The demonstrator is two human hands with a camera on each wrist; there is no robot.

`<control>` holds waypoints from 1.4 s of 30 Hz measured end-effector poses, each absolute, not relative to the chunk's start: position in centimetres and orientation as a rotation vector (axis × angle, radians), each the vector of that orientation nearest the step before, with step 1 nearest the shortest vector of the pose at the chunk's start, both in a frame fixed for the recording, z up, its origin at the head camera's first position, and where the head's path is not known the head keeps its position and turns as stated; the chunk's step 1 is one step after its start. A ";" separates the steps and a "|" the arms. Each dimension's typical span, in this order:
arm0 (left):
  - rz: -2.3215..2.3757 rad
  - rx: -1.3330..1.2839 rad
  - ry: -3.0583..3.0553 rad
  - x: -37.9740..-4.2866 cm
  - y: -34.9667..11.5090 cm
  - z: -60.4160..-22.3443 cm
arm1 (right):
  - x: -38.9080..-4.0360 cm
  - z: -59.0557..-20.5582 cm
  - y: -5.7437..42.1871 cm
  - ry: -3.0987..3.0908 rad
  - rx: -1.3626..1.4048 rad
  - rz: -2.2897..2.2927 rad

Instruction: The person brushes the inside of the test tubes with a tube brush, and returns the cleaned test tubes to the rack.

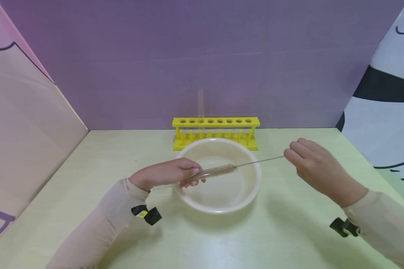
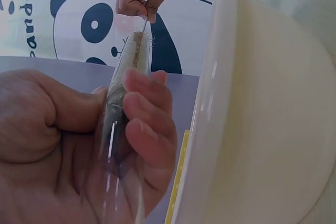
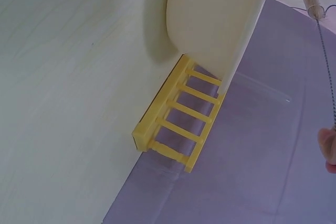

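My left hand (image 1: 168,173) holds a clear glass test tube (image 1: 207,174) at a slant over the cream basin (image 1: 218,212). Fingers and thumb wrap the tube in the left wrist view. Inside the tube sits the bristled head of a test tube brush (image 2: 137,51), some bristles poking out at the mouth. The brush's thin twisted wire handle (image 1: 260,161) runs right to my right hand (image 1: 318,168), whose curled fingers pinch its end. In the right wrist view the wire (image 3: 326,61) stretches between tube mouth and fingertips.
Behind the basin stands a yellow test tube rack (image 1: 216,121), with another clear tube (image 1: 201,101) upright in it. A pale table (image 1: 222,243) carries everything. A purple backdrop (image 1: 202,56) rises at the table's far edge, with printed panels on both sides.
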State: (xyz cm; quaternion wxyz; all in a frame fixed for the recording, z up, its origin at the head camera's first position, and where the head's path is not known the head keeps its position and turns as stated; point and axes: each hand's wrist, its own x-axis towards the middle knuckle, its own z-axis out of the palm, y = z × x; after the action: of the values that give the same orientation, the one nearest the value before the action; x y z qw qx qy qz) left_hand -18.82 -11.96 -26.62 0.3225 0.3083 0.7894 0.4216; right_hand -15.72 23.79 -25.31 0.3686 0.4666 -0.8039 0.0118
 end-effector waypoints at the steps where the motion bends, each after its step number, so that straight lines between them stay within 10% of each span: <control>1: 1.106 0.804 2.072 -18.8 -12.0 -26.6 | -15.7 -25.3 23.8 -2.062 1.196 0.031; 42: 1.119 0.846 2.054 -19.2 -14.0 -27.1 | -15.9 -25.6 25.2 -2.025 1.117 0.131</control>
State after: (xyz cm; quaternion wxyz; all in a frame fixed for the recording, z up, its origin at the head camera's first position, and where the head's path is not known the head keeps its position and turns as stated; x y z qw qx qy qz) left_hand -19.24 -13.99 -27.08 0.3215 0.3220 0.7820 0.4259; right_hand -15.93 25.17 -25.65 0.4011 0.4419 -0.8007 0.0519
